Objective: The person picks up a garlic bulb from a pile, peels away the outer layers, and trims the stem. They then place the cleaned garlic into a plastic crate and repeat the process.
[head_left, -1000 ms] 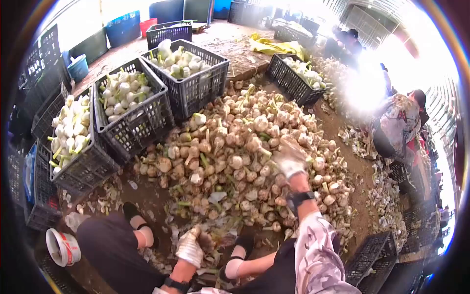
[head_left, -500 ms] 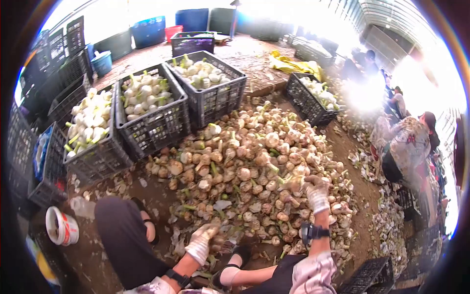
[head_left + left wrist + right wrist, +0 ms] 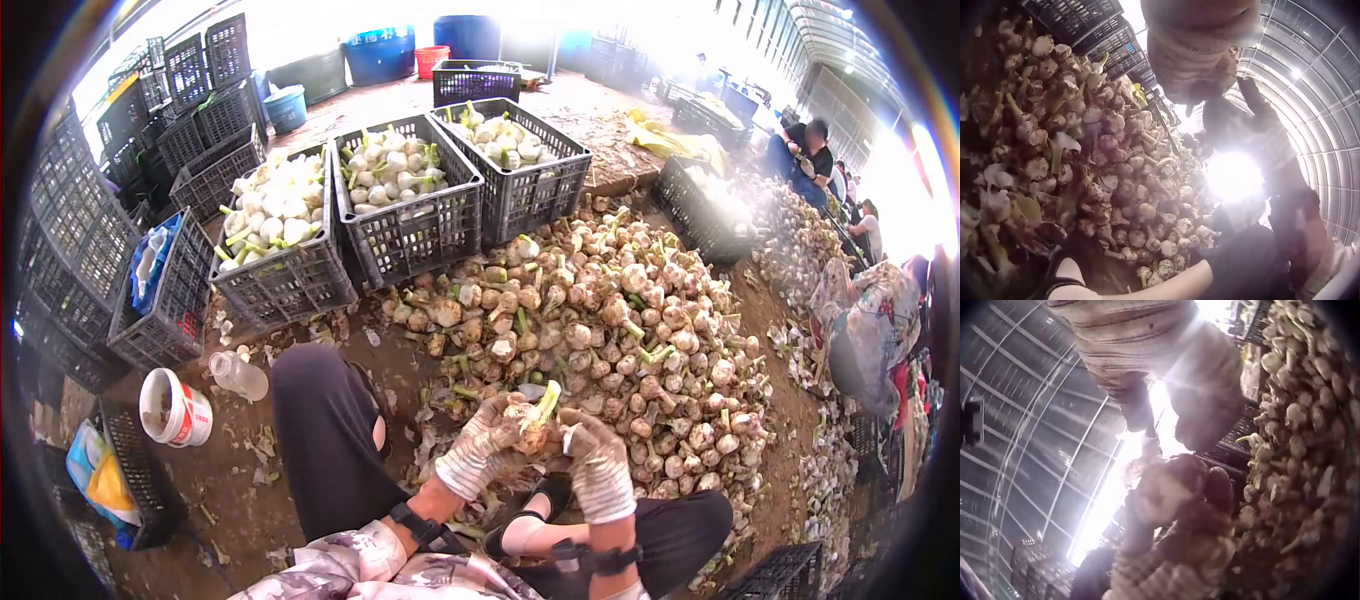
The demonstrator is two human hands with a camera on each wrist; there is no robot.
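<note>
A soil-stained garlic bulb with a green stem stub is held up in front of the knees. My gloved left hand grips it from the left, fingers curled round its side. In the right wrist view the bulb sits in the left hand's fingers. My gloved right hand is at the bulb's right side with bent fingers, its thumb and fingers pointing at the bulb in the right wrist view. I cannot tell whether they pinch it. Beyond both hands spreads a heap of unpeeled garlic.
Black crates of cleaned garlic stand behind the heap at left. A white bucket and a clear plastic jar are left of the left knee. Stacked empty crates line the far left. Other people work at the right.
My right hand has come from the heap with a garlic bulb to meet the left hand, which now grips the bulb. The head view has swung to the left.
</note>
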